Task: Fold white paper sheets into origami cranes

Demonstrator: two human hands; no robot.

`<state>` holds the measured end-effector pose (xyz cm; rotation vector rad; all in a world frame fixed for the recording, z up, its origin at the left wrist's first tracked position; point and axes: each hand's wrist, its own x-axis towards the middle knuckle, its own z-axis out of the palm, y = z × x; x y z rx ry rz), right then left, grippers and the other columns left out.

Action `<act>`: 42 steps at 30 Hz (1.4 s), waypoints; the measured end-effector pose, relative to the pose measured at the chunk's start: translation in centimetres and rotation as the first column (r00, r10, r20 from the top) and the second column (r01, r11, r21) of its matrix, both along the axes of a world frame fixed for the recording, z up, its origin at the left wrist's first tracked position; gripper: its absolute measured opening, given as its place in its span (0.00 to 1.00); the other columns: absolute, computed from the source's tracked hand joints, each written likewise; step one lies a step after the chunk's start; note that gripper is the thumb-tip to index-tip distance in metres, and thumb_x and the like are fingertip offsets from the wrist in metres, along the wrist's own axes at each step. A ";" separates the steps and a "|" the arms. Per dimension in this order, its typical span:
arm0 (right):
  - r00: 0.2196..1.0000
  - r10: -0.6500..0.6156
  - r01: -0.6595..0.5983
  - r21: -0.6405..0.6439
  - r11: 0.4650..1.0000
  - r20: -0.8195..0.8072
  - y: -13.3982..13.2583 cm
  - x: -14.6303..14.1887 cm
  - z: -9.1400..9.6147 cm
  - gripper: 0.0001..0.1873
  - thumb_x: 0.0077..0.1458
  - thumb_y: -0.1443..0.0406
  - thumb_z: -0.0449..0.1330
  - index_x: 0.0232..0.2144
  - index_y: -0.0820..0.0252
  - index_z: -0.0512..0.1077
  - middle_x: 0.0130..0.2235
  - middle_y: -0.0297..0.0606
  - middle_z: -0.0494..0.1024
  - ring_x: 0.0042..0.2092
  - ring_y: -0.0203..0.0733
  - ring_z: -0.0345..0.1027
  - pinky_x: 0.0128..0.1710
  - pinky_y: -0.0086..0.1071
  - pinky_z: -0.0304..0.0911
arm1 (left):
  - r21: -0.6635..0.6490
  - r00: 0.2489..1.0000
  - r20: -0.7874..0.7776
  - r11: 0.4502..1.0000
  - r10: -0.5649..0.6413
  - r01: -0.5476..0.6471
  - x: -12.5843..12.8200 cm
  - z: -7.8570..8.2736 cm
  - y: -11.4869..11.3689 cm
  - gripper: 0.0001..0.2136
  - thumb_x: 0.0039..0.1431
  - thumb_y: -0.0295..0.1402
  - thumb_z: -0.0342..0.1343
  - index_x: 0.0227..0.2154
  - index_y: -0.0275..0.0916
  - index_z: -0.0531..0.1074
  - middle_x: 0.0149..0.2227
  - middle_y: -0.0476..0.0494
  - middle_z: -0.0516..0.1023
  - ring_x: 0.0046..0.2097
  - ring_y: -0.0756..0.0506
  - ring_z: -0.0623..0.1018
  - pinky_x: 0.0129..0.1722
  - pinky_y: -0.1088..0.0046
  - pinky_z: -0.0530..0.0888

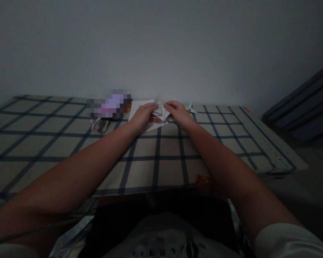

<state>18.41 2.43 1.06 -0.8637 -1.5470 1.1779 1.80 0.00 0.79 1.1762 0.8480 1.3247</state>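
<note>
Between my two hands is a folded piece of white paper with pointed, layered edges. My left hand is closed on its left side, thumb and fingers pinching the layers. On the right side, my right hand pinches the paper between thumb and forefinger. A flat white sheet lies on the cloth beneath and behind my left hand. Just right of my right hand stands a small folded paper figure with pointed tips.
A blue-striped checked tablecloth covers the table, which meets a plain wall. Left of the sheet lies a blurred purple object, with a pale loop of cord in front of it. Dark ridged panels stand at the far right.
</note>
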 end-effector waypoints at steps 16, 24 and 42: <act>0.998 -0.018 0.021 0.047 0.999 -0.067 0.7 0.1 -0.5 0.21 0.48 0.47 0.67 0.31 0.58 0.71 0.31 0.32 0.74 0.32 0.35 0.66 0.34 0.30 0.64 | -0.090 0.970 0.149 0.974 -0.194 0.208 0.1 1.4 -0.8 0.13 0.64 0.35 0.48 0.34 0.31 0.75 0.30 0.40 0.80 0.26 0.47 0.78 0.25 0.73 0.77; 0.998 -0.053 0.055 0.107 0.993 -0.027 0.7 0.4 -0.5 0.22 0.47 0.46 0.67 0.27 0.58 0.70 0.27 0.30 0.69 0.31 0.35 0.63 0.32 0.30 0.59 | -0.044 0.984 0.091 0.986 -0.153 0.158 -0.1 1.2 -0.9 0.09 0.57 0.32 0.62 0.38 0.33 0.78 0.34 0.42 0.80 0.31 0.48 0.80 0.27 0.75 0.78; 1.000 -0.004 0.006 0.174 0.985 -0.013 0.7 0.4 -0.1 0.21 0.46 0.49 0.68 0.35 0.57 0.74 0.36 0.35 0.77 0.37 0.38 0.69 0.40 0.33 0.66 | -0.074 0.987 0.062 0.985 -0.151 0.156 -0.4 0.7 -0.4 0.07 0.53 0.32 0.63 0.30 0.31 0.78 0.29 0.42 0.80 0.26 0.50 0.76 0.24 0.77 0.75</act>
